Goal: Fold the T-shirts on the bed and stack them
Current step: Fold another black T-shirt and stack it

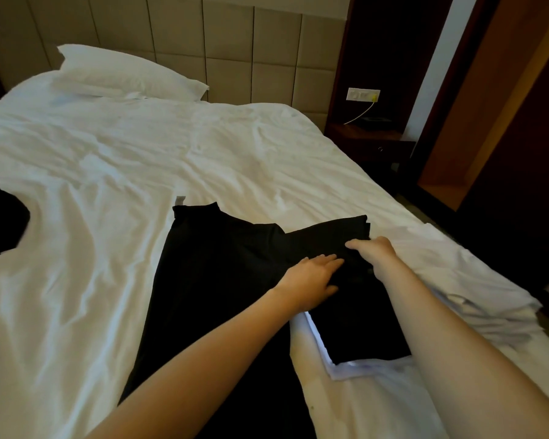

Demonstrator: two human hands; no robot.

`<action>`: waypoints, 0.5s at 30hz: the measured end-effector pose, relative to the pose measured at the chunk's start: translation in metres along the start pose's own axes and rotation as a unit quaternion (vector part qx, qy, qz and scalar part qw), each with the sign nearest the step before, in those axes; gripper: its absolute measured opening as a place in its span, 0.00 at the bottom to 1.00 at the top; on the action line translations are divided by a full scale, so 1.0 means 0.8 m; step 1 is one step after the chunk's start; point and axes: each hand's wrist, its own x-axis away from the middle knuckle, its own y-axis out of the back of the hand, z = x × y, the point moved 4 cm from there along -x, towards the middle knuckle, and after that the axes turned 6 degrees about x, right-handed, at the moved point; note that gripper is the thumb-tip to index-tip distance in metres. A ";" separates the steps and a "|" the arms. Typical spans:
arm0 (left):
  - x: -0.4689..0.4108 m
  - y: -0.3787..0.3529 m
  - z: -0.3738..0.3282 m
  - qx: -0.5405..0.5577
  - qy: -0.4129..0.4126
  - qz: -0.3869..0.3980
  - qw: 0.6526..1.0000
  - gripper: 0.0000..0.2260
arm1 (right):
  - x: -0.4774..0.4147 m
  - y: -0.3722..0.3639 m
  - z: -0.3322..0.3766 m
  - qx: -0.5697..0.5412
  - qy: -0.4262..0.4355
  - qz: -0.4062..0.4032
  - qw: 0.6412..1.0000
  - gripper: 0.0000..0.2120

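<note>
Head view of a bed during folding. At 5 o'clock we see the left hand lying flat, fingers straight and together, pressed onto the folded black T-shirt. We read this as an anchor that keeps the layers from sliding while the other hand works. At 4 o'clock the right hand has its fingers curled down over the far edge of the same folded piece and appears to pinch the cloth there. The contact under the fingers is hidden, so we offer this as a judgement. The grip sits at the fold line, where a pull squares the edge.

The folded shirt lies toward the bed's right side, its corner overlapping a spread black T-shirt that stretches from the centre down to 6 o'clock. That shirt is laid flat, presumably so it is ready for its own folds. A strip of white cloth shows under the folded shirt's near edge — shirt or sheet, we cannot tell.

A further dark garment sits apart at 9 o'clock, unfolded. Layered white cloth lies at the mattress edge at 4 o'clock. The pillow rests at 11 o'clock and a wall socket is at 1 o'clock.

We judge the task to be partway done — one shirt folded, at least two waiting.
</note>
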 end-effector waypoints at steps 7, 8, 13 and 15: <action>0.000 0.012 -0.013 0.111 0.007 -0.044 0.993 0.23 | -0.004 0.018 0.004 0.025 0.058 -0.061 0.996 0.15; 0.003 0.001 -0.015 0.067 0.018 0.007 0.998 0.24 | -0.002 0.019 -0.007 0.062 0.046 -0.064 0.995 0.16; 0.040 0.001 -0.011 0.063 0.077 0.003 0.995 0.30 | 0.020 0.025 -0.024 0.106 0.028 -0.064 0.992 0.22; 0.065 0.014 -0.010 0.090 0.089 -0.024 0.992 0.31 | 0.046 0.027 -0.012 0.150 0.080 -0.101 0.980 0.23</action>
